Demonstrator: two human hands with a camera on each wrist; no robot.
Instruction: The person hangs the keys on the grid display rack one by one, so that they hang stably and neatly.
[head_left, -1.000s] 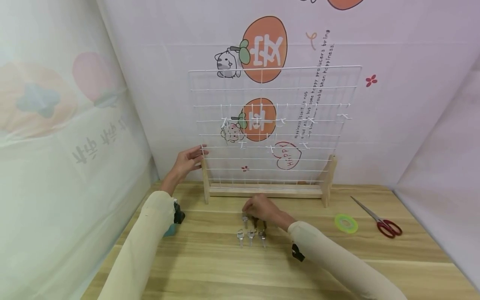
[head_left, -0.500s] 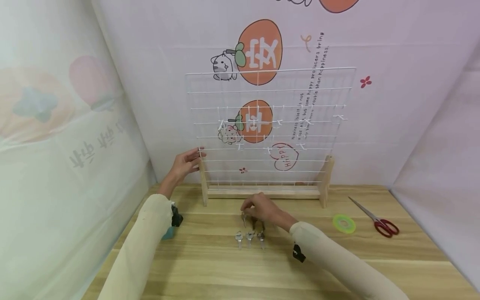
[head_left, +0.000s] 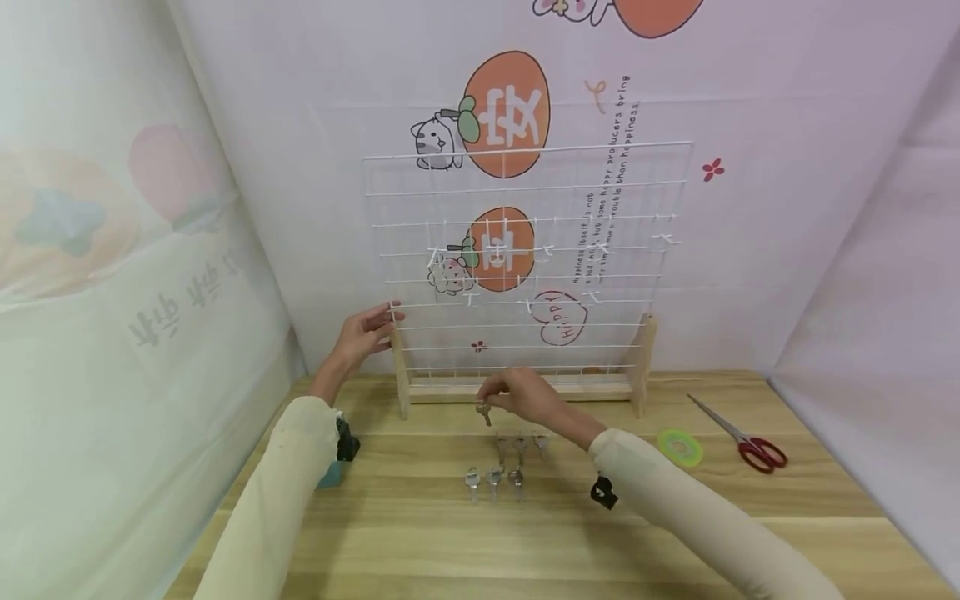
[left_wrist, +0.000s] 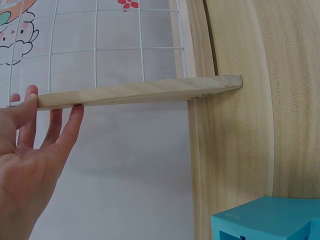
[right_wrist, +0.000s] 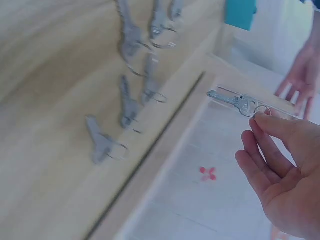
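My right hand point(head_left: 525, 393) pinches a silver key point(right_wrist: 242, 104) by its thin split ring, between thumb and index finger. The key hangs just in front of the rack's wooden base, above the table. Several more keys point(head_left: 494, 478) with rings lie in two rows below that hand. At the far left, my left hand point(head_left: 362, 335) grips the upper end of the rack's left wooden post point(left_wrist: 135, 91), thumb on one side and fingers on the other. The rack carries a white wire grid point(head_left: 405, 157), with several white hooks point(head_left: 546, 250) hung on it.
Red-handled scissors point(head_left: 757, 452) and a roll of yellow-green tape point(head_left: 680, 448) lie on the table at the right. A teal object point(left_wrist: 272, 217) sits near my left forearm. Printed white cloth point(head_left: 315, 208) hangs behind the rack and along the sides.
My right hand has lifted one key off the table and raised it toward the rack's base. My left hand keeps its grip on the post. The head view has shifted slightly.
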